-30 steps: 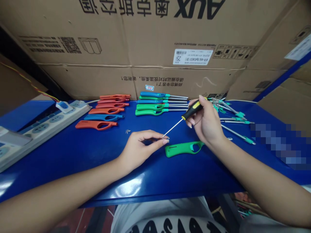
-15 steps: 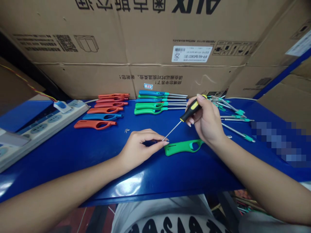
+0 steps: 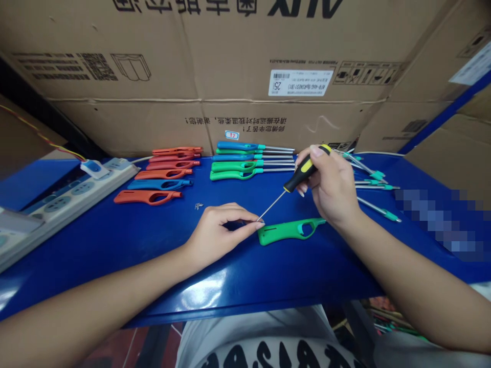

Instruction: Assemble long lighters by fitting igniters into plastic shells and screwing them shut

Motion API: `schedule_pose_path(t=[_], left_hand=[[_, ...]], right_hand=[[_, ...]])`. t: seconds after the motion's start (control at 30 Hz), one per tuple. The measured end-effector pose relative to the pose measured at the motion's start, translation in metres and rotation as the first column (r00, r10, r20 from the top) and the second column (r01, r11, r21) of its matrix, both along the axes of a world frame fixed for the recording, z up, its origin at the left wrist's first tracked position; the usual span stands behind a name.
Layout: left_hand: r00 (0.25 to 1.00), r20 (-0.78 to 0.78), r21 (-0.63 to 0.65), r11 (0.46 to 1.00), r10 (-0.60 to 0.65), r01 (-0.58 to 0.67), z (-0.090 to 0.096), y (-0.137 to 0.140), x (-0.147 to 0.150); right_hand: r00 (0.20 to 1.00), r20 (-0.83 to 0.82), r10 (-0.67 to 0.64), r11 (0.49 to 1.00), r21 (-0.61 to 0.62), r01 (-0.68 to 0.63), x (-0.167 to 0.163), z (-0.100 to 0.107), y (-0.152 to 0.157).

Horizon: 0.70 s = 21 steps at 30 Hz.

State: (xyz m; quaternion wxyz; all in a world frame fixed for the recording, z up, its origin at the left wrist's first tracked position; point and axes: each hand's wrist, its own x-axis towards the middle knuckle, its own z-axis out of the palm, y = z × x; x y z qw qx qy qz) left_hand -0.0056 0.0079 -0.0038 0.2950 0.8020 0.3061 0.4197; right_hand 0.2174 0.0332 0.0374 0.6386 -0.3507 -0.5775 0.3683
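Right hand (image 3: 333,186) grips screwdriver (image 3: 297,177); left hand (image 3: 217,232) pinches its tip, apparently seating something indistinct. Next move needs steadiness

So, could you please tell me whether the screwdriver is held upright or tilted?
The screwdriver is tilted: its handle is in the right hand, and its shaft slants down to the left hand.

Black-and-yellow screwdriver (image 3: 294,182): I lost its tip at the bare left hand (image 3: 217,232) | long white plastic power strip (image 3: 69,199): ran off leftward
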Motion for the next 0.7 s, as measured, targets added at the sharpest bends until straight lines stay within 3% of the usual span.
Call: schedule_pose_path(t=[0.13, 0.37, 0.47, 0.53, 0.6, 0.63, 0.7], left_hand=[[1.0, -0.007, -0.01, 1.0, -0.002, 0.002, -0.002, 0.0, 0.0], [0.996, -0.086, -0.094, 0.995, -0.034, 0.026, -0.008, -0.003, 0.002], [0.991, -0.126, -0.146, 0.989, -0.048, 0.029, -0.007, -0.008, 0.006], [0.988, -0.141, -0.161, 0.986, -0.063, 0.04, -0.005, -0.011, 0.008], [0.986, -0.144, -0.157, 0.986, -0.079, 0.056, -0.004, -0.013, 0.009], [0.986, -0.144, -0.152, 0.986, -0.085, 0.063, -0.004, -0.013, 0.009], [0.985, -0.143, -0.145, 0.987, -0.094, 0.073, -0.004, -0.013, 0.009]], right_hand=[[0.998, 0.063, 0.015, 0.999, 0.028, -0.017, 0.003, 0.003, -0.001], [0.916, 0.339, 0.213, 0.973, 0.016, -0.232, 0.005, 0.015, -0.013], [0.905, 0.425, 0.007, 0.968, 0.225, -0.113, 0.001, 0.016, -0.023], [0.872, 0.442, -0.213, 0.891, 0.454, -0.012, -0.003, 0.015, -0.028], [0.836, 0.437, -0.332, 0.792, 0.611, -0.006, -0.006, 0.014, -0.032], [0.827, 0.451, -0.336, 0.774, 0.632, -0.03, -0.007, 0.013, -0.033], [0.82, 0.521, -0.237, 0.826, 0.552, -0.112, -0.008, 0.012, -0.034]])
